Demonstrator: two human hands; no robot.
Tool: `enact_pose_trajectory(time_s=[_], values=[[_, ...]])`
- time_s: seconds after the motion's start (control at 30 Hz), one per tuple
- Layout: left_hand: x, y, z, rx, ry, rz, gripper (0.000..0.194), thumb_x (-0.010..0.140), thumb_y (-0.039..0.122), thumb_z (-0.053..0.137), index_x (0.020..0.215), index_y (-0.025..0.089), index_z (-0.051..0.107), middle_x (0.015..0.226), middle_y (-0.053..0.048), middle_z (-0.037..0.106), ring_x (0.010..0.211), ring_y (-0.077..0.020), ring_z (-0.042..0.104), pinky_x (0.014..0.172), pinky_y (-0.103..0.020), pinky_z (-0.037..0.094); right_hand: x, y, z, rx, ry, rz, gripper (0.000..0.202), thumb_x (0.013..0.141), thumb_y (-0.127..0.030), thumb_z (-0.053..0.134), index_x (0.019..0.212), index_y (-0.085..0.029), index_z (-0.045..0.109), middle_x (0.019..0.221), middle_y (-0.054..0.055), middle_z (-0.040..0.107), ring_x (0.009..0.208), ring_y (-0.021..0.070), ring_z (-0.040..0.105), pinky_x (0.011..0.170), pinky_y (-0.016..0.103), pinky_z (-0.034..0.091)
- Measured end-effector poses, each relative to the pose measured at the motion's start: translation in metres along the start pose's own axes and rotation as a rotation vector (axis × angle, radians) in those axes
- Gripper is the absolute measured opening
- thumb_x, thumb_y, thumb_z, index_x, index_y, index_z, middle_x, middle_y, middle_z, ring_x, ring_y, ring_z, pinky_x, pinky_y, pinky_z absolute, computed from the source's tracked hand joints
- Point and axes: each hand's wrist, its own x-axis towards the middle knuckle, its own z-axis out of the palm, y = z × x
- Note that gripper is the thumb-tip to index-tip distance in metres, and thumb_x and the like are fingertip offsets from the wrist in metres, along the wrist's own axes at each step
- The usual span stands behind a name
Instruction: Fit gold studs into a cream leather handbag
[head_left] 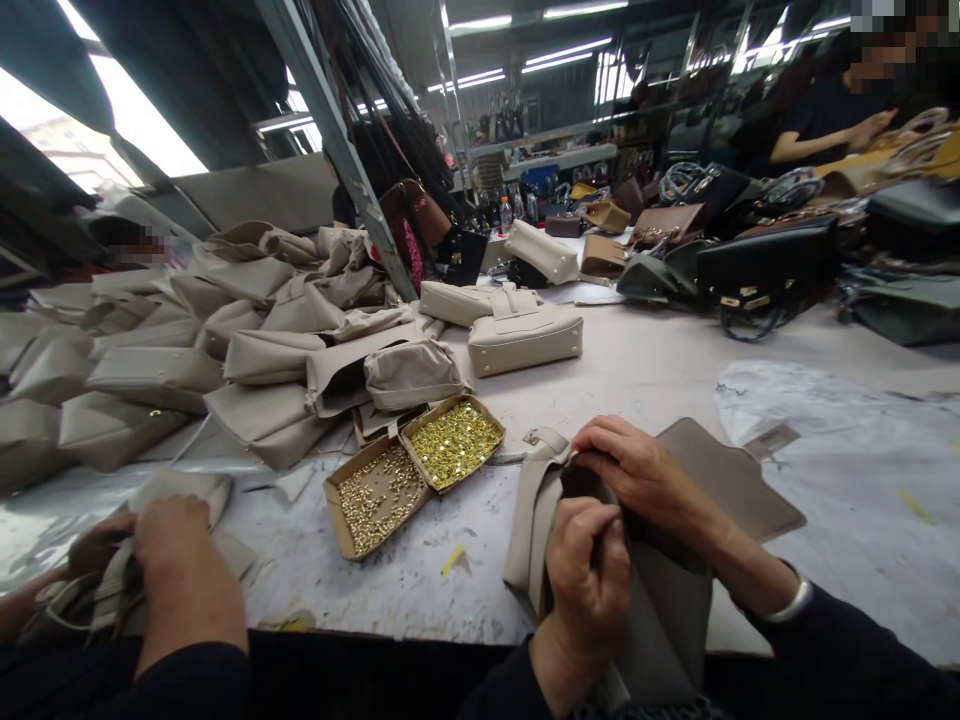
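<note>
A beige leather bag [534,500] stands at the table's front edge with its pointed flap [724,480] folded out to the right. My left hand [589,570] is closed at the bag's opening, fingers curled; what they hold, if anything, is hidden. Across the opening, my right hand [637,465] pinches the bag's upper rim near the short strap. Left of the bag lie two cardboard trays, one with yellow-gold metal pieces [457,440], the other with small copper-gold studs [379,500].
Beige bags [262,370] are heaped at the left and back centre. A co-worker's hands [172,530] work on a bag at the lower left. Dark and brown bags [765,260] lie at the back right, near another person [825,125]. Clear plastic sheeting [847,450] covers the right side.
</note>
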Motion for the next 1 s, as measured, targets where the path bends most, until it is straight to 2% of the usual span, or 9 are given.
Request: enact_pose_trajectory(time_s=[0.1, 0.17, 0.23, 0.33, 0.47, 0.6, 0.67, 0.83, 1.0], values=[[0.007, 0.015, -0.014, 0.061, 0.115, 0.221, 0.04, 0.093, 0.006, 0.055, 0.124, 0.029, 0.062, 0.118, -0.008, 0.067, 0.116, -0.0262, 0.064, 0.105, -0.044, 0.051, -0.001, 0.002, 0.002, 0.016, 0.048, 0.028, 0.011, 0.099, -0.023, 0.058, 0.093, -0.024, 0.068, 0.092, 0.004, 0.069, 0.092, 0.0225, 0.064, 0.084, 0.036, 0.052], [0.025, 0.027, -0.027, 0.12, 0.117, 0.163, 0.044, 0.09, 0.008, 0.06, 0.13, 0.027, 0.06, 0.126, -0.01, 0.066, 0.126, -0.0285, 0.061, 0.113, -0.048, 0.047, -0.002, 0.002, 0.002, 0.034, 0.057, 0.066, 0.011, 0.099, -0.025, 0.059, 0.094, -0.024, 0.069, 0.091, 0.004, 0.069, 0.09, 0.0222, 0.064, 0.083, 0.036, 0.052], [0.05, 0.034, -0.042, 0.15, 0.011, -0.031, 0.045, 0.087, 0.014, 0.068, 0.13, 0.022, 0.061, 0.134, -0.013, 0.065, 0.131, -0.0301, 0.058, 0.116, -0.048, 0.044, -0.003, 0.001, 0.003, 0.039, 0.046, 0.082, 0.011, 0.099, -0.027, 0.06, 0.095, -0.024, 0.07, 0.091, 0.004, 0.069, 0.088, 0.0222, 0.063, 0.081, 0.036, 0.051], [0.084, 0.031, -0.062, 0.052, -0.255, -0.246, 0.044, 0.084, 0.019, 0.07, 0.127, 0.018, 0.067, 0.132, -0.013, 0.069, 0.125, -0.0294, 0.062, 0.113, -0.045, 0.047, -0.004, 0.0, 0.004, 0.017, 0.039, 0.076, 0.011, 0.099, -0.027, 0.061, 0.095, -0.024, 0.071, 0.09, 0.004, 0.068, 0.088, 0.0229, 0.063, 0.08, 0.037, 0.05], [0.114, 0.014, -0.078, 0.007, -0.504, -0.289, 0.029, 0.084, 0.018, 0.065, 0.111, 0.018, 0.077, 0.11, -0.009, 0.078, 0.103, -0.0244, 0.07, 0.099, -0.038, 0.053, -0.005, 0.0, 0.005, 0.03, 0.067, 0.098, 0.01, 0.098, -0.024, 0.061, 0.096, -0.024, 0.071, 0.091, 0.004, 0.067, 0.088, 0.0225, 0.063, 0.081, 0.036, 0.05], [0.132, 0.001, -0.087, -0.134, -0.7, -0.343, 0.026, 0.086, 0.026, 0.069, 0.107, 0.017, 0.079, 0.109, -0.01, 0.078, 0.1, -0.0239, 0.07, 0.091, -0.035, 0.054, -0.007, 0.001, 0.004, 0.063, 0.086, 0.084, 0.011, 0.098, -0.023, 0.059, 0.096, -0.024, 0.07, 0.09, 0.004, 0.067, 0.088, 0.0222, 0.063, 0.081, 0.036, 0.05], [0.135, -0.003, -0.084, -0.139, -0.681, -0.337, 0.024, 0.086, 0.029, 0.071, 0.104, 0.016, 0.08, 0.105, -0.01, 0.078, 0.094, -0.0228, 0.07, 0.087, -0.034, 0.053, -0.008, 0.001, 0.004, 0.075, 0.103, 0.086, 0.01, 0.099, -0.024, 0.059, 0.096, -0.024, 0.069, 0.091, 0.004, 0.067, 0.088, 0.0223, 0.063, 0.081, 0.036, 0.05], [0.123, -0.013, -0.061, 0.032, -0.438, -0.133, 0.018, 0.08, 0.015, 0.073, 0.097, 0.02, 0.079, 0.095, -0.005, 0.075, 0.095, -0.0217, 0.064, 0.089, -0.033, 0.048, -0.008, -0.001, 0.006, 0.071, 0.195, 0.09, 0.008, 0.1, -0.026, 0.061, 0.098, -0.024, 0.069, 0.092, 0.005, 0.069, 0.09, 0.0232, 0.063, 0.081, 0.037, 0.05], [0.112, -0.027, -0.055, -0.023, -0.313, -0.019, 0.014, 0.081, 0.015, 0.079, 0.094, 0.021, 0.078, 0.092, -0.005, 0.074, 0.097, -0.0227, 0.061, 0.09, -0.033, 0.048, -0.003, -0.002, 0.011, 0.071, 0.213, 0.032, 0.006, 0.099, -0.025, 0.064, 0.096, -0.024, 0.069, 0.09, 0.004, 0.068, 0.088, 0.022, 0.063, 0.079, 0.035, 0.051]])
